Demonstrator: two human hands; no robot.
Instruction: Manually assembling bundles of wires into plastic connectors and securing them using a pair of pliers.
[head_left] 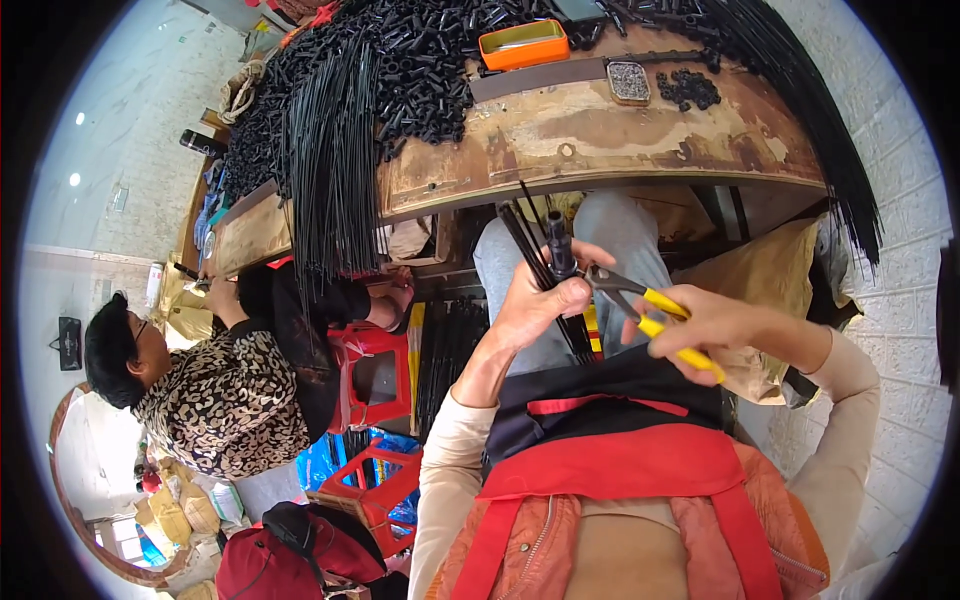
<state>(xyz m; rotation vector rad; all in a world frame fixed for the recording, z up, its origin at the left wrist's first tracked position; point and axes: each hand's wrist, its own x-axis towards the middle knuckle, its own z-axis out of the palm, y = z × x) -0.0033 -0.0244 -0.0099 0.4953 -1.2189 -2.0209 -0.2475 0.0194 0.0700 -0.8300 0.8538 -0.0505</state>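
Observation:
Several thin black rods (524,238) and a black tubular fitting (559,245) stand upright in my left hand (535,308), its fingers wrapped round them over my lap. My right hand (710,328) is closed on a pair of pliers with yellow handles (664,302). The dark jaws of the pliers reach to the fitting beside my left thumb and fingers. Whether the jaws grip anything is hard to make out. The lower ends of the rods pass down below my left hand.
A worn wooden table (540,150) carries a heap of black tubular parts (430,85), an orange box (523,46) and a small tray of metal bits (628,82). Black rod bundles hang over its edge at left (335,160) and right (815,100). Another person (225,390) works at left near red stools (372,375).

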